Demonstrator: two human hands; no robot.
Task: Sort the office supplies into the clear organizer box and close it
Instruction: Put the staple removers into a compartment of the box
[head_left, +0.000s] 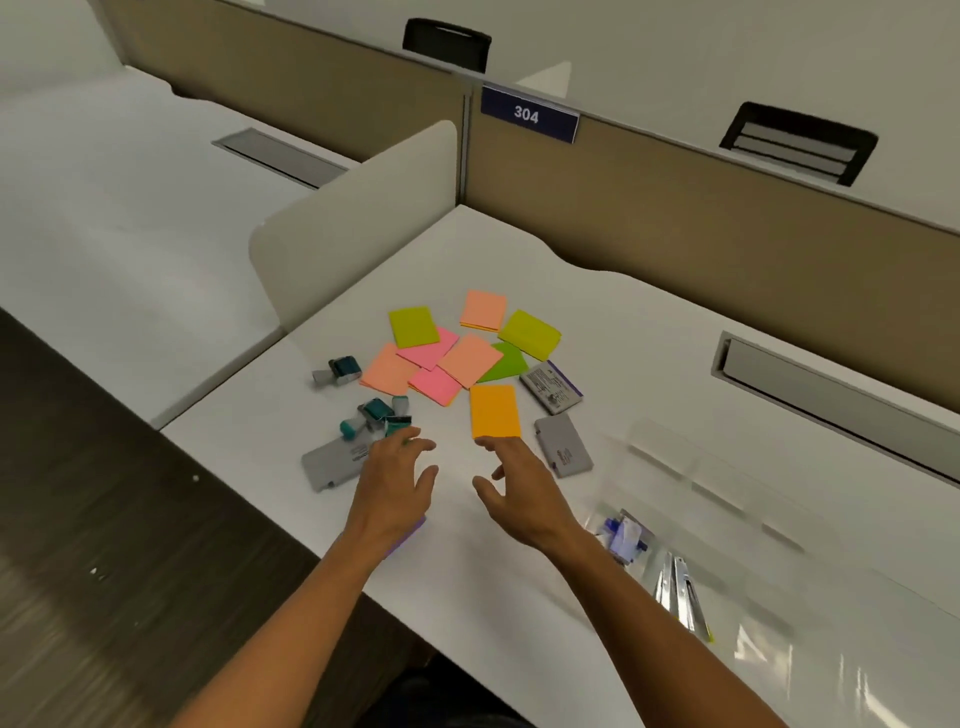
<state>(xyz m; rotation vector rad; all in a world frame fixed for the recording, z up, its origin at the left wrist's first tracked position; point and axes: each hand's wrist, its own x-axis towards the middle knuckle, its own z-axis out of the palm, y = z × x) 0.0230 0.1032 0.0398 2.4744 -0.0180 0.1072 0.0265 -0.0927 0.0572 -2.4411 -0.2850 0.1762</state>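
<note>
Several sticky-note pads in orange, pink, salmon and yellow-green lie scattered mid-desk, the nearest an orange pad (494, 411). Teal stamps (375, 417) and another stamp (340, 370) sit to their left. Grey boxes lie at the left (332, 462) and right (563, 444), and a printed box (550, 388) lies near the green pads. The clear organizer box (727, 525) stands open at the right, blurred, with small blue items and metal clips inside. My left hand (397, 480) hovers with fingers spread near the stamps. My right hand (519, 483) reaches, fingers relaxed, its fingertips at the orange pad's near edge.
A white divider panel (353, 228) rises at the back left of the white desk (467, 571). A tan partition with a "304" sign (527, 114) runs behind. A cable slot (831, 389) is set into the desk at the right. Something purple (410, 532) peeks out under my left wrist.
</note>
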